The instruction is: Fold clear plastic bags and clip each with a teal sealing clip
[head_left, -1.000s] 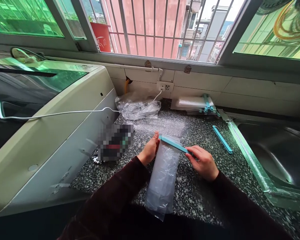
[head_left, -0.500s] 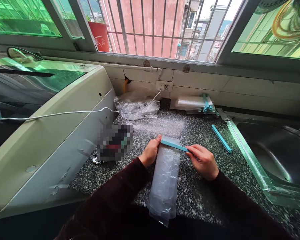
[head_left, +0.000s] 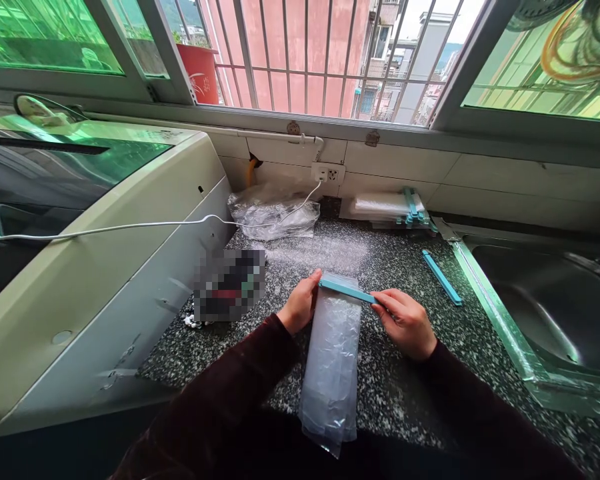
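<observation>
A light-blue bag sealing clip (head_left: 347, 291) lies across the top of a folded clear plastic bag (head_left: 333, 363), which hangs down toward me past the counter's front edge. My left hand (head_left: 300, 303) is closed on the bag's upper left edge, its thumb at the clip's left end. Between the thumb and fingers of my right hand (head_left: 407, 323) is the clip's right end. The clip slants slightly down to the right. What the left fingers do behind the bag is hidden.
Another blue clip (head_left: 442, 277) lies on the speckled counter (head_left: 395, 260) beside the steel sink (head_left: 540, 293). Clipped bags (head_left: 390, 205) and loose plastic (head_left: 275, 217) lie by the wall. A blurred-out object (head_left: 230, 285) sits left, near a white appliance (head_left: 180, 200). A white cable (head_left: 180, 223) crosses over.
The clip and the top of the bag have shifted very slightly left. The bag's lower end has swung a little to the right. Both hands keep their grip.
</observation>
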Demonstrator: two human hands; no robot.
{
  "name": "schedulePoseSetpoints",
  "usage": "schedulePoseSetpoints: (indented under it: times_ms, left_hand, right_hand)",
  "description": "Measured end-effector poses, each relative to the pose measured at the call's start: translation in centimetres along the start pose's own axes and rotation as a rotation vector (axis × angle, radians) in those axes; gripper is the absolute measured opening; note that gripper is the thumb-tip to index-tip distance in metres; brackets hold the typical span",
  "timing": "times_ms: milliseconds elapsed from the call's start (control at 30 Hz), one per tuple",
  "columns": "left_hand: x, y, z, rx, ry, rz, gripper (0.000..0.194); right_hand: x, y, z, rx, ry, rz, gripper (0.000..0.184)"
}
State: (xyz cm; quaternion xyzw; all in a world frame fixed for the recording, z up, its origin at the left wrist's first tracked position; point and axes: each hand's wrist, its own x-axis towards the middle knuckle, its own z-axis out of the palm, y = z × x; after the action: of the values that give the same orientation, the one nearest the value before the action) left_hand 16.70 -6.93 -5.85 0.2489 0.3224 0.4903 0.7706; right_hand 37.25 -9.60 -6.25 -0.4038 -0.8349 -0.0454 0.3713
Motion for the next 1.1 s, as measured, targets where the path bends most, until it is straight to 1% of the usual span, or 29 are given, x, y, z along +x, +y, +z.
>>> schedulePoseSetpoints:
  times_ms: [300, 467, 667, 867, 1100]
  left_hand:
    - [0.20, -0.11, -0.29, -0.053, 0.035, 0.007, 0.025]
    - [0.38, -0.21, -0.31, -0.031, 0.048, 0.013, 0.027]
    - [0.48, -0.26, -0.48, -0.008, 0.095, 0.033, 0.027]
    - [0.40, -0.16, -0.42, -0.024, 0.086, 0.017, 0.029]
    - [0.49, -0.22, -0.59, 0.006, 0.095, 0.041, 0.030]
  right_hand:
    - [0.06, -0.05, -0.16, 0.038, 0.023, 0.005, 0.015]
    - [0.19, -0.08, -0.16, 0.063, 0.052, 0.009, 0.016]
    - [0.19, -0.13, -0.19, 0.101, 0.065, 0.024, 0.017]
    - [0.20, -0.22, -0.42, 0.147, 0.064, 0.061, 0.018]
    - [0.39, -0.35, -0.70, 0.166, 0.092, 0.076, 0.018]
